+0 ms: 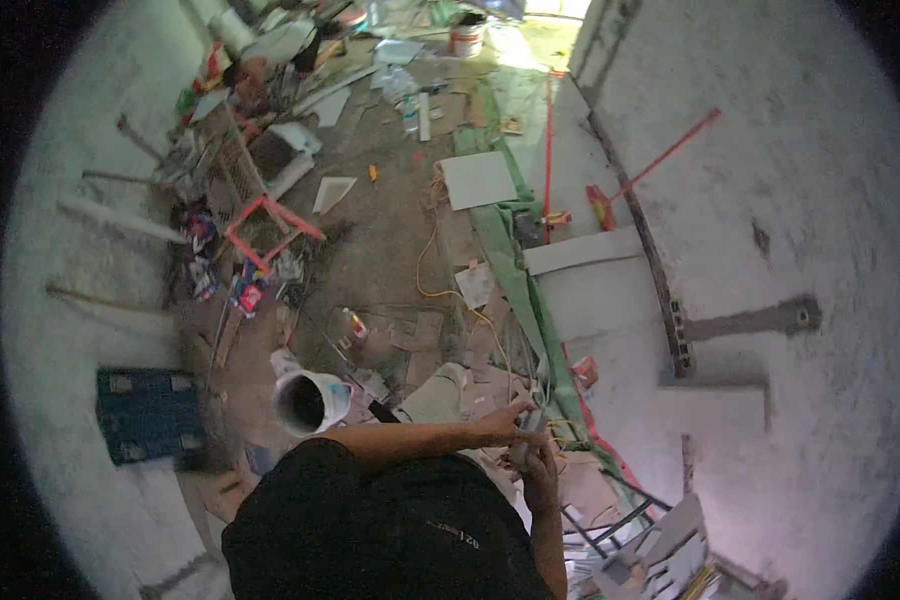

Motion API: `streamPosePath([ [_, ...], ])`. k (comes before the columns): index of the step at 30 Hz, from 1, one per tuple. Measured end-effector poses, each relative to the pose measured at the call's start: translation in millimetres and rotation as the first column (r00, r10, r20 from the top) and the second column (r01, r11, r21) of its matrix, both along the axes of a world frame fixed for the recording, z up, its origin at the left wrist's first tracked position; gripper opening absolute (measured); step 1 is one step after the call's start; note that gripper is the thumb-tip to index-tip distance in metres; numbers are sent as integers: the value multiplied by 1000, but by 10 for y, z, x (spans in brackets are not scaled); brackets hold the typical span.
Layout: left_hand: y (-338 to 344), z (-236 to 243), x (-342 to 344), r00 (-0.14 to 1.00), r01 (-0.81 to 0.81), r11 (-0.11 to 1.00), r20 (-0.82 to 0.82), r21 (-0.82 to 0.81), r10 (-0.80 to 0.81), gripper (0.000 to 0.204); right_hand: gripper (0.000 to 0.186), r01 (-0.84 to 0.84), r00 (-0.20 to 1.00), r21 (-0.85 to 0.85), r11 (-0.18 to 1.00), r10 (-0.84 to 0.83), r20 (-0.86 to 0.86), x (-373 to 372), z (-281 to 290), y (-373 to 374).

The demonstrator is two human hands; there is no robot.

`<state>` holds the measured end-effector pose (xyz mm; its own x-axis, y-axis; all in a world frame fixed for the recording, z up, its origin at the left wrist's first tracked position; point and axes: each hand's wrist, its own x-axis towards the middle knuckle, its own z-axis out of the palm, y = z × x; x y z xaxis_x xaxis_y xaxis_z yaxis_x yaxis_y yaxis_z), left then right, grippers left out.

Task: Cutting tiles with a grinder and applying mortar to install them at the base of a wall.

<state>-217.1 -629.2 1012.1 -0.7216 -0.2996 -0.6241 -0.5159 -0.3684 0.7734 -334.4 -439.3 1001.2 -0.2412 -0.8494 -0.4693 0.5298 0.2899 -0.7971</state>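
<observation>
My left forearm reaches across my body to the right, and my left hand (499,424) is at a small grey block-shaped thing (532,424) whose kind I cannot make out. Below it, my right hand (541,474) has its fingers closed around the thing's lower end. Both hands meet on it at waist height, to the right of my dark shirt. A thin orange cord (487,322) runs over the floor toward this spot. Just beyond the hands lies a long green cloth or sheet (526,290).
A white bucket (336,397) stands close on my left. Farther off are a red-edged stool (270,230), a white panel (478,180), heaped debris (270,60) and a paint bucket (467,38). A blue panel (150,415) is by the left wall. A dark metal frame (620,525) stands at lower right.
</observation>
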Motion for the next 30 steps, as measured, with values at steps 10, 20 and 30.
streamPosePath([
  [10,-2473,-348,212,986,-117,942,-154,-314,71,62,77,-339,911,78,938,306,277,-346,209,-2684],
  [20,-4512,8,675,869,-492,870,-90,-39,487,92,90,-522,853,92,848,521,28,-341,-74,-5149],
  [30,-6756,-718,1040,675,-710,666,-49,230,736,117,91,-742,671,89,665,739,69,-92,-266,-8337],
])
